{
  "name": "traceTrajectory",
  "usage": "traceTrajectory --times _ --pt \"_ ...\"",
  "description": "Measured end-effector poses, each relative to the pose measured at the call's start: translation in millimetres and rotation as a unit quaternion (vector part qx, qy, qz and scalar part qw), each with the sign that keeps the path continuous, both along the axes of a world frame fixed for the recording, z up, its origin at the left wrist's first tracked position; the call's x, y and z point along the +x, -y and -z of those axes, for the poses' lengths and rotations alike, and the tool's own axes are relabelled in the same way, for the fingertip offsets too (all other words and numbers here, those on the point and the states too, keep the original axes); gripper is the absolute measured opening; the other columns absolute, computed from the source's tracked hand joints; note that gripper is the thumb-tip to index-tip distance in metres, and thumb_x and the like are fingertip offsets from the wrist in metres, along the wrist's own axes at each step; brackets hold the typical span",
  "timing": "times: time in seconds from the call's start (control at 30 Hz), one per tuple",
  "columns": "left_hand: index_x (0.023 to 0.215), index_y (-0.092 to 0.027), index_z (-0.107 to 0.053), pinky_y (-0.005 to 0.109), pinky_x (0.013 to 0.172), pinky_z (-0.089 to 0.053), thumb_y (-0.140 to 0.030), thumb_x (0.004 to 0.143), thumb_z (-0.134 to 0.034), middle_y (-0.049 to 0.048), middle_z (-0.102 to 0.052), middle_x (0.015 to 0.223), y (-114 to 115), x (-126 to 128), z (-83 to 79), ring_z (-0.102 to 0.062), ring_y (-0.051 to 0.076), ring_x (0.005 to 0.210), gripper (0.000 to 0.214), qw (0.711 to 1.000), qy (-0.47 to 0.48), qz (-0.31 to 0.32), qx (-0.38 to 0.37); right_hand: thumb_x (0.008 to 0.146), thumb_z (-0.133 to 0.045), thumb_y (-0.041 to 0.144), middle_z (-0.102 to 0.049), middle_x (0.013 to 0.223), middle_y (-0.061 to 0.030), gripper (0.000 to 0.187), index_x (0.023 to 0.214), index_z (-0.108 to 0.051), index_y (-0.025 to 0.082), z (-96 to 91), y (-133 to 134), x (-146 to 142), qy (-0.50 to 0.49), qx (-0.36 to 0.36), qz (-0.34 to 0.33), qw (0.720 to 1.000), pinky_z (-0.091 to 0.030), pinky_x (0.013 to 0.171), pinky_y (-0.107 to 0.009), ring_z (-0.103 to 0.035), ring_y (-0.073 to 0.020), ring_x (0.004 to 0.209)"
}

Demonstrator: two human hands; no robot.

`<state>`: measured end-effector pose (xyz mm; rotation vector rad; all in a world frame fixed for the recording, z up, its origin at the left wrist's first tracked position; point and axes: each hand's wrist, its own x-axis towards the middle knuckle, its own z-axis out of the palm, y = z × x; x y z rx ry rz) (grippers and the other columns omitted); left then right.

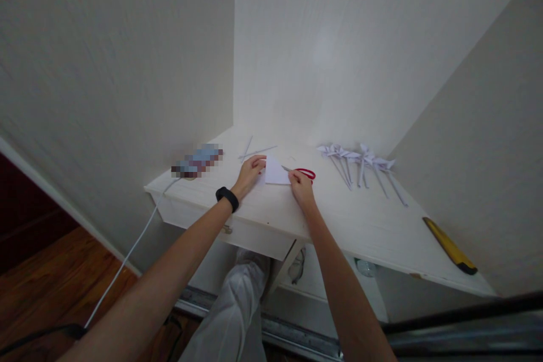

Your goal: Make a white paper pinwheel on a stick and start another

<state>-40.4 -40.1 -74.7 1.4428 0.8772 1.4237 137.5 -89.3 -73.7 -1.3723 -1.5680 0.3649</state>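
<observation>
A small white piece of paper (pixel 276 172) lies on the white desk (pixel 348 220). My left hand (pixel 251 172), with a black band on its wrist, pinches the paper's left edge with closed fingers. My right hand (pixel 300 185) rests closed at the paper's right corner. Red-handled scissors (pixel 304 172) lie on the desk just behind my right hand, touching or nearly touching it; I cannot tell whether the fingers grip them.
Several folded white paper pinwheels on sticks (pixel 362 165) lie at the back right. Thin paper strips (pixel 254 151) lie behind the paper. A yellow and black tool (pixel 449 245) rests near the right edge. A white cable (pixel 136 246) hangs off the left corner.
</observation>
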Motion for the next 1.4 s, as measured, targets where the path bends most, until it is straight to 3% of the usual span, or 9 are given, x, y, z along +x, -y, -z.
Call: traceTrajectory --times 0.27,0.57,0.9,1.23,1.4 --pt "0.107 -0.021 -0.059 0.021 0.06 -0.04 -0.025 0.07 -0.06 0.0019 -0.065 0.084 2.2 -2.1 -2.1 -0.058 0.013 0.076 0.038 0.999 0.028 0.031 0.007 0.074 -0.043 0.033 -0.058 0.064 -0.0022 0.021 0.059 -0.052 0.021 4.7 -2.9 1.0 -0.003 0.01 -0.002 1.0 -0.038 0.063 -0.029 -0.052 -0.0189 0.065" --pt "0.113 -0.025 -0.058 0.021 0.057 -0.039 -0.035 0.073 -0.058 -0.0012 -0.059 0.073 11.3 -1.9 -9.9 -0.054 0.012 0.067 0.041 0.998 0.03 0.055 0.012 0.073 -0.043 0.033 -0.06 0.064 -0.0029 0.021 0.059 -0.054 0.022 7.8 -6.3 3.8 0.004 -0.001 -0.003 1.0 -0.041 0.064 -0.032 -0.055 -0.0208 0.067" --pt "0.092 -0.024 -0.059 0.021 0.059 -0.039 -0.021 0.065 -0.06 -0.0013 -0.062 0.078 6.0 -2.1 -6.6 -0.056 0.012 0.071 0.027 0.998 0.047 0.044 -0.004 0.073 -0.042 0.04 -0.062 0.072 -0.0042 0.024 0.064 -0.054 0.021 3.7 -1.7 2.8 -0.058 0.016 0.013 0.998 -0.043 0.07 -0.031 -0.057 -0.0216 0.074" --pt "0.079 -0.02 -0.057 0.021 0.058 -0.037 -0.026 0.061 -0.067 -0.0024 -0.057 0.071 9.6 1.1 -10.5 -0.053 0.011 0.066 0.022 0.997 0.059 0.029 -0.026 0.073 -0.045 0.041 -0.059 0.07 -0.002 0.026 0.065 -0.056 0.019 9.4 -5.9 7.1 -0.111 0.017 0.006 0.994 -0.04 0.064 -0.026 -0.054 -0.0176 0.072" --pt "0.074 -0.017 -0.057 0.021 0.057 -0.036 -0.034 0.062 -0.069 -0.0013 -0.058 0.069 3.1 -0.3 -5.1 -0.051 0.011 0.065 0.024 0.998 0.06 0.0 -0.01 0.074 -0.048 0.045 -0.055 0.065 0.0006 0.028 0.073 -0.058 0.018 12.9 -7.5 5.8 -0.206 0.0 -0.003 0.978 -0.035 0.048 -0.023 -0.047 -0.0127 0.055"
